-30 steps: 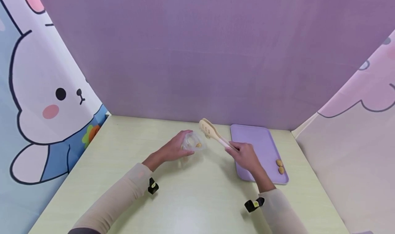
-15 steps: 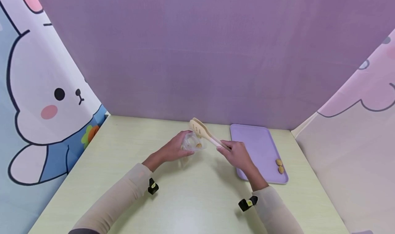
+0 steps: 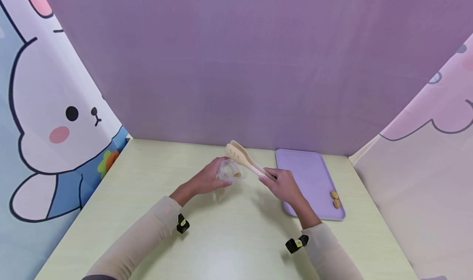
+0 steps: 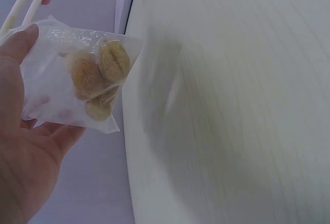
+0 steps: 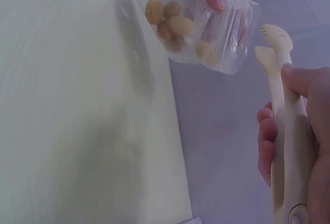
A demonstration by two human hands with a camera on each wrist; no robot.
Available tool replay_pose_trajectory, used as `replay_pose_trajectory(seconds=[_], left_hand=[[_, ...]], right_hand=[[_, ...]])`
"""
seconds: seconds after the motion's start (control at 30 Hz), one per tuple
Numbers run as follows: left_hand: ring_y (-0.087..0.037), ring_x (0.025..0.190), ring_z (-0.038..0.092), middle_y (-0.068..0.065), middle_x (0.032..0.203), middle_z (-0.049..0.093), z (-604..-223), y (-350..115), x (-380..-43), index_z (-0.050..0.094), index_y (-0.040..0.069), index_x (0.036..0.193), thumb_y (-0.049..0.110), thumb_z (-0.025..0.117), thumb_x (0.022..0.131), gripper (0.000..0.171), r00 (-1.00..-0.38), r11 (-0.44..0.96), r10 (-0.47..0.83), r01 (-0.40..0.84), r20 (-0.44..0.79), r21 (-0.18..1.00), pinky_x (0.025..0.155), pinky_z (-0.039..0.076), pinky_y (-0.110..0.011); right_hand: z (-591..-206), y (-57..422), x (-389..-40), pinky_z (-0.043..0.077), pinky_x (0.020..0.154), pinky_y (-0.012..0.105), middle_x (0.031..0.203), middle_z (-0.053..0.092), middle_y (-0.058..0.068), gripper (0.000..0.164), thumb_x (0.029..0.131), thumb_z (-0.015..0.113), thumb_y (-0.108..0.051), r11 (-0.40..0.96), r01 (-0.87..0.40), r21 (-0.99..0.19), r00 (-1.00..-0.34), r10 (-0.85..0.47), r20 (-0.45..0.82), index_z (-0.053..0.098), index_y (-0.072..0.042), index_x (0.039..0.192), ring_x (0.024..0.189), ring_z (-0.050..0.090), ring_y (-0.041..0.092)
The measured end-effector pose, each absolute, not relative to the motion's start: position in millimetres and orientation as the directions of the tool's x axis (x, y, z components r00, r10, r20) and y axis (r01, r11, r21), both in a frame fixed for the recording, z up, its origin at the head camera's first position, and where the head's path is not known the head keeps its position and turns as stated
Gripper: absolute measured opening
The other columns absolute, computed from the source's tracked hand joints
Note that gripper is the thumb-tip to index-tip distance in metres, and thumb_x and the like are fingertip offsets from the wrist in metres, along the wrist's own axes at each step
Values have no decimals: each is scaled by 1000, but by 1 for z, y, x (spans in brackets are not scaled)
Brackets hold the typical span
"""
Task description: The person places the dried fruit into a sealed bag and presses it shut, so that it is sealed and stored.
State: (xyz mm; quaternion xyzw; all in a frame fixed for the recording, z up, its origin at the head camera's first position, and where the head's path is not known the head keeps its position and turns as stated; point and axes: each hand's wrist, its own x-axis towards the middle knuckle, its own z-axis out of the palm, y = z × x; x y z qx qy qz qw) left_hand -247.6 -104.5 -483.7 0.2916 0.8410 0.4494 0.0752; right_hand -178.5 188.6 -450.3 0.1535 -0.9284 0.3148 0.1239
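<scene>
In the head view my left hand [image 3: 210, 177] holds a clear plastic bag [image 3: 230, 168] above the table, thumb and fingers at its sides near the mouth. Several tan, rounded nut-like pieces [image 4: 87, 77] gather at the bag's bottom. One more piece [image 5: 207, 53] sits nearer the mouth in the right wrist view. Cream slotted tongs [image 5: 291, 126] are gripped in my right hand [image 3: 284, 185], thumb along one arm and fingers around the other. The tong tips stand slightly apart beside the bag mouth, with nothing visible between them.
A lilac tray [image 3: 304, 169] lies on the pale table [image 3: 221, 239] to the right, partly behind my right hand. Two tan pieces [image 3: 334, 198] rest near its right edge. A purple partition [image 3: 236, 66] rises along the table's back, with printed cloth panels on both sides.
My right hand has moved left, bringing the tongs from right of the bag to over its mouth, where they now stay. The left hand and bag have barely moved.
</scene>
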Motion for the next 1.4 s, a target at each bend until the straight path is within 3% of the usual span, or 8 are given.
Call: replay_pose_trajectory(seconds=[0.67, 1.07, 1.4], left_hand=[[-24, 119, 55, -10, 142, 52, -484, -106, -248, 37, 13, 154, 29, 79, 85, 83, -827, 467, 547, 432, 132, 772, 102, 48, -48], [-27, 123, 54, -12, 146, 49, -482, -106, -246, 36, 12, 155, 30, 79, 85, 84, -827, 478, 547, 437, 131, 762, 105, 47, -50], [-28, 130, 51, -12, 152, 45, -481, -108, -247, 35, 10, 155, 29, 80, 86, 84, -819, 466, 558, 441, 132, 767, 111, 43, -52]], right_hand=[[-461, 225, -172, 42, 57, 25, 74, 67, -1, 38, 93, 73, -29, 770, -267, -579, -954, -125, 274, 74, -7, 123, 65, 51, 10], [-468, 248, -166, 40, 53, 24, 70, 63, -3, 30, 93, 73, -30, 774, -223, -592, -963, -79, 259, 77, -12, 117, 59, 47, 8], [-479, 276, -155, 39, 54, 26, 71, 62, 0, 40, 96, 71, -35, 795, -152, -588, -975, -24, 220, 73, -7, 124, 59, 46, 11]])
